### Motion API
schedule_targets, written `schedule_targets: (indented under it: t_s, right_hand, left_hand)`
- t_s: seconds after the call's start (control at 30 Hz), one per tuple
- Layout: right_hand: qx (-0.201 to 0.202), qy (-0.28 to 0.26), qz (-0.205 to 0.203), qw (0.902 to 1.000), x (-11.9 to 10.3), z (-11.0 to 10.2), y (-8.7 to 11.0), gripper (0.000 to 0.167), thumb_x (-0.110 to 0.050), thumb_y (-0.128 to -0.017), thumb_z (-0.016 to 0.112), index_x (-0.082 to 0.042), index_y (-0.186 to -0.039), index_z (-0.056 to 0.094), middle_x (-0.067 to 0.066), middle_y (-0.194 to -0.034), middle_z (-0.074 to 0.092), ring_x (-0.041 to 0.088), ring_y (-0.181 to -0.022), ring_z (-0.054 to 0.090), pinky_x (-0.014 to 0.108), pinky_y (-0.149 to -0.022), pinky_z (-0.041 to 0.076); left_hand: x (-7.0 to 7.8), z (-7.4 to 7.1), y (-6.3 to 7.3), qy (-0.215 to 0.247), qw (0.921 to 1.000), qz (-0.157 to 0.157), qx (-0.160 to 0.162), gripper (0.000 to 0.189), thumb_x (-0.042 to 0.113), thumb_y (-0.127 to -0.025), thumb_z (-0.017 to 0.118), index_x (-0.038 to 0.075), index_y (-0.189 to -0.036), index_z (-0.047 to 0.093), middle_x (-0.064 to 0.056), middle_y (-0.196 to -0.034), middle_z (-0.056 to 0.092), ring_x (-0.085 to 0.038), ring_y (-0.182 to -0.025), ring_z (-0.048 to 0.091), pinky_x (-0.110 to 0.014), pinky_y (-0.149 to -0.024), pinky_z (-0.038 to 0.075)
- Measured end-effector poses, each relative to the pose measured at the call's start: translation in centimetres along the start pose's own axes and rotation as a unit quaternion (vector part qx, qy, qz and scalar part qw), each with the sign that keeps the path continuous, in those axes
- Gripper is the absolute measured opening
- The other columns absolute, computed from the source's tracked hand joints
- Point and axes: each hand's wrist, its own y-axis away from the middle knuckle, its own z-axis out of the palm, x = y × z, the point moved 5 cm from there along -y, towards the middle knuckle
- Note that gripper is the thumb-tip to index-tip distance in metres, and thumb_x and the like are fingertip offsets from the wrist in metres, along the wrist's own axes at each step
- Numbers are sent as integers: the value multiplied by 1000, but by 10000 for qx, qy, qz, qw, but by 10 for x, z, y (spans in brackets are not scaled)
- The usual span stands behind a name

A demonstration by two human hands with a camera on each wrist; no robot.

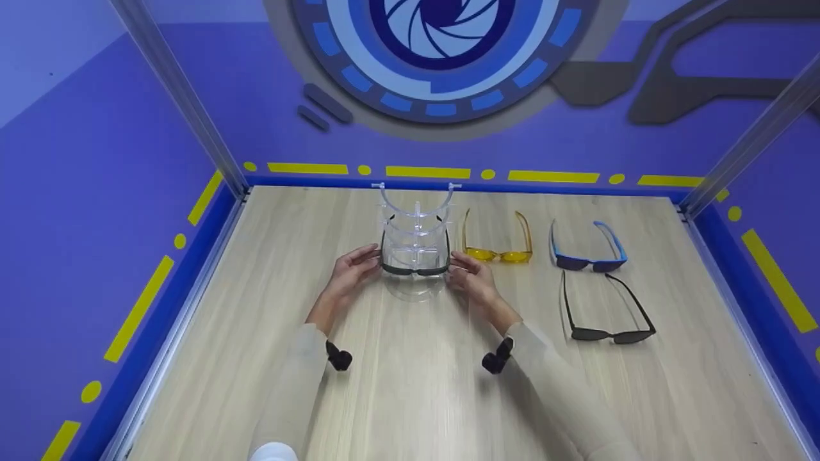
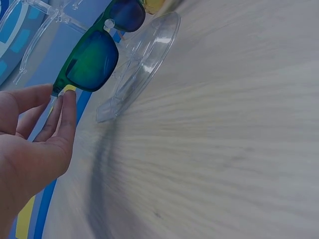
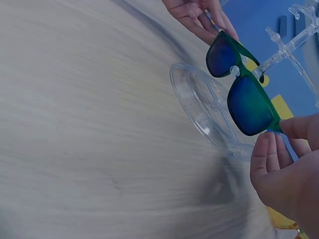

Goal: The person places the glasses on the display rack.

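Observation:
Green-framed sunglasses (image 3: 254,107) with blue-green mirrored lenses sit at the lowest level of a clear plastic eyewear stand (image 1: 415,294), the bridge over a clear peg. In the head view these sunglasses (image 1: 432,271) look almost black, lenses facing me and temples pointing back. My left hand (image 1: 349,274) pinches their left front corner by the hinge. At the opposite corner, my right hand (image 1: 475,282) pinches the frame between thumb and fingers. The left wrist view shows the left fingertips right at the edge of the frame (image 2: 92,62).
Right of the stand lie yellow glasses (image 1: 500,256), blue-framed sunglasses (image 1: 592,264) and black sunglasses (image 1: 612,336), all with temples unfolded. The stand's upper arms (image 1: 418,211) rise above the held pair. Blue walls (image 1: 211,128) with metal posts enclose the wooden table (image 1: 410,397).

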Motion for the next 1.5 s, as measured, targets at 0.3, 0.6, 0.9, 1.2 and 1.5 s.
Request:
schedule_targets:
  t_s: [0.3, 0.6, 0.9, 1.2, 1.5]
  right_hand:
    - [-112, 96, 290, 9995, -1, -17, 8, 47, -2, -101, 58, -3, -147, 52, 19, -140, 59, 30, -111, 64, 45, -97, 56]
    - [-309, 29, 435, 9986, -14, -44, 14, 49, -4, -102, 57, -1, -150, 47, 19, -142, 57, 23, -104, 65, 40, -90, 57]
    - [-645, 397, 393, 9963, -22, -70, 26, 55, -12, -102, 61, -1, -153, 42, 17, -145, 57, 23, -120, 64, 51, -110, 49]
    - [-1202, 763, 255, 9895, -25, -94, 45, 66, -17, -101, 65, -2, -157, 35, 22, -148, 53, 27, -126, 62, 56, -119, 40]
    - [-1382, 866, 313, 9861, -36, -121, 65, 60, -23, -101, 66, -5, -153, 44, 11, -143, 61, 21, -128, 63, 44, -116, 47]
  left_hand:
    - [0, -24, 21, -548, 9981, -284, -44, 45, 1, -99, 62, -1, -144, 55, -20, -142, 60, -24, -123, 67, -44, -112, 51]
    - [7, -32, 44, -1132, 9922, -478, -220, 48, 9, -99, 65, 6, -146, 55, -14, -144, 61, -33, -133, 59, -45, -110, 52]
    - [4, -16, 58, -1162, 9913, -367, -497, 46, 8, -98, 66, 5, -144, 57, -14, -142, 63, -17, -117, 67, -30, -96, 58]
    - [-5, 9, 67, -1094, 9883, -248, -1030, 52, 6, -98, 64, -6, -146, 49, -21, -142, 61, -19, -119, 66, -33, -98, 58]
    - [-15, 40, 68, -1085, 9836, -320, -1407, 54, 6, -99, 64, -6, -148, 45, -28, -146, 55, -24, -117, 66, -35, -98, 57]
